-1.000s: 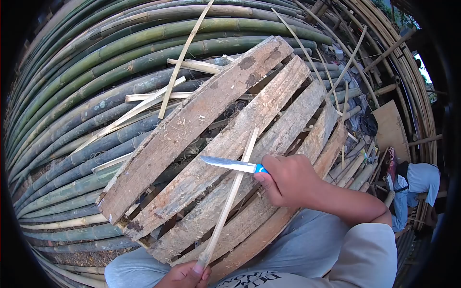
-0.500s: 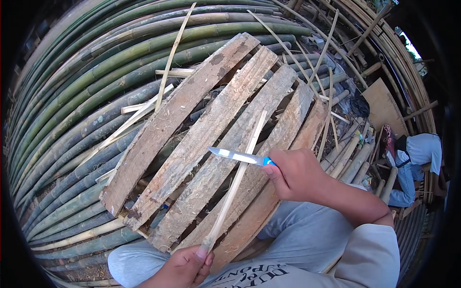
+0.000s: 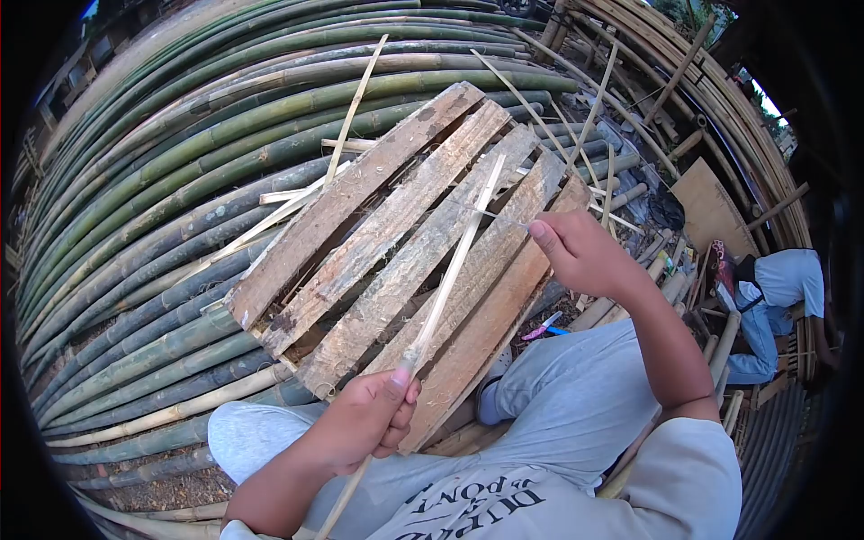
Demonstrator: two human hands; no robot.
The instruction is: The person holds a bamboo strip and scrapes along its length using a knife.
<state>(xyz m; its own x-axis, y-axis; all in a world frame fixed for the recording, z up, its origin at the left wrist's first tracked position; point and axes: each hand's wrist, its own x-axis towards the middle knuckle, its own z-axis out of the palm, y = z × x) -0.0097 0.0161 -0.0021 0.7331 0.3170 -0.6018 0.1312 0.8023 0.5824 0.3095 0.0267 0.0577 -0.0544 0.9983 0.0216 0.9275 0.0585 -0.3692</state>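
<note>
My left hand is closed around a pale bamboo strip. The strip slants up and away over a slatted wooden platform, and its lower end passes below my hand. My right hand grips a knife, whose thin blade shows nearly edge-on and crosses the strip close to its far end. Fingers hide the knife's handle. Shavings cling to the platform's rough boards.
Rows of green bamboo poles lie left and behind. Loose strips lean at the platform's far side. A pink and blue object lies near my knee. Another person bends at right beside a plywood sheet.
The knife has moved up the strip toward its far end, its blade turning from flat to edge-on. My left hand appears slightly higher, and the whole view has shifted a little.
</note>
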